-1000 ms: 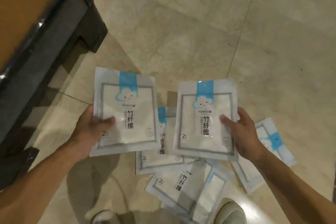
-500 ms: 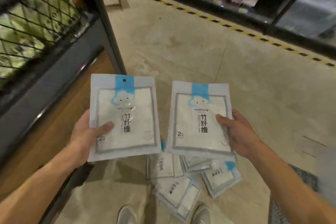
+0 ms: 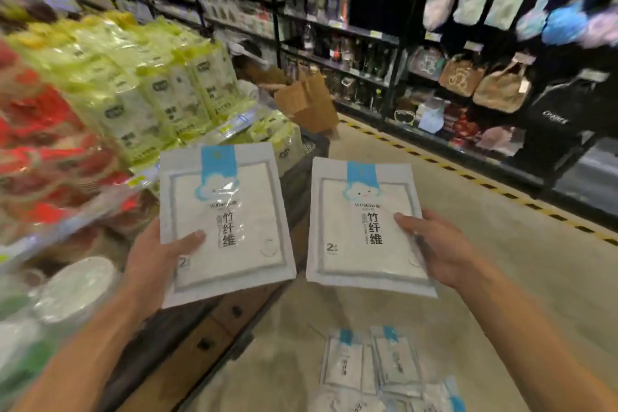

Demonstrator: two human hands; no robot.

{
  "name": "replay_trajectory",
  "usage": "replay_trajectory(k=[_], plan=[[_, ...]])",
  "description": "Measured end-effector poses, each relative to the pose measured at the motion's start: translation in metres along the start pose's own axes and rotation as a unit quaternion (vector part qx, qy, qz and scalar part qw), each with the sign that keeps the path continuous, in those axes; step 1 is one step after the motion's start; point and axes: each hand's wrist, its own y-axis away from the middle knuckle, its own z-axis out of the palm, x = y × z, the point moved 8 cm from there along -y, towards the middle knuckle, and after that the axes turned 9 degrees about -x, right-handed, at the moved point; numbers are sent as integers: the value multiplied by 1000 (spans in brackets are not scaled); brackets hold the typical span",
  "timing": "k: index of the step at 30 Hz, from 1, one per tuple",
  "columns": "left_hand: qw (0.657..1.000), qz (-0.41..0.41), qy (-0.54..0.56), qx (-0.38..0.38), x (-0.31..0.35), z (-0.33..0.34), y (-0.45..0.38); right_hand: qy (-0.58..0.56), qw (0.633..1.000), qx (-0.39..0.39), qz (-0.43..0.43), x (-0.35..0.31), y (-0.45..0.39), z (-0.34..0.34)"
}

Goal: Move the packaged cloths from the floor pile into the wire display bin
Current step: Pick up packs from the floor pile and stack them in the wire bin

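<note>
I hold two white cloth packets with blue cloud labels upright in front of me. My left hand (image 3: pixel 157 264) grips the left packet (image 3: pixel 230 211) at its lower left corner. My right hand (image 3: pixel 438 249) grips the right packet (image 3: pixel 361 231) at its right edge. Several more packets (image 3: pixel 374 368) lie in a pile on the floor below, at the bottom right. The display stand (image 3: pixel 187 341) on the left holds stacked goods; I cannot make out its wire bin through the blur.
Yellow-green packs (image 3: pixel 160 84) and red packs (image 3: pixel 43 150) are stacked on the left display. White plates (image 3: pixel 73 288) sit at its near end. A brown paper bag (image 3: pixel 307 97) stands beyond. Dark shelving (image 3: pixel 468 77) with bags lines the far side, behind yellow-black floor tape (image 3: pixel 501 191).
The view has risen from the floor pile to the shop aisle and display. Both hands still hold their packets, lifted higher; the pile now lies far below.
</note>
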Motion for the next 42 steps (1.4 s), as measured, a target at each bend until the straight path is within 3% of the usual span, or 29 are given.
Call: replay_trajectory(k=[8,18,27,35,42], plan=[[998,48,-11,50,71,-93,93,44,991,-123,-31,-23,28,141],[981,61,35,180,39,-107,263,122,958,-260,-26,-19,93,202],[955,67,61,284,-8,-136,443,172,907,-385,13,53,181,276],[914,78,93,388,-51,-192,641,199,851,-485,39,142,324,361],[874,84,118,463,-106,-254,840,222,813,-532,81,257,463,440]])
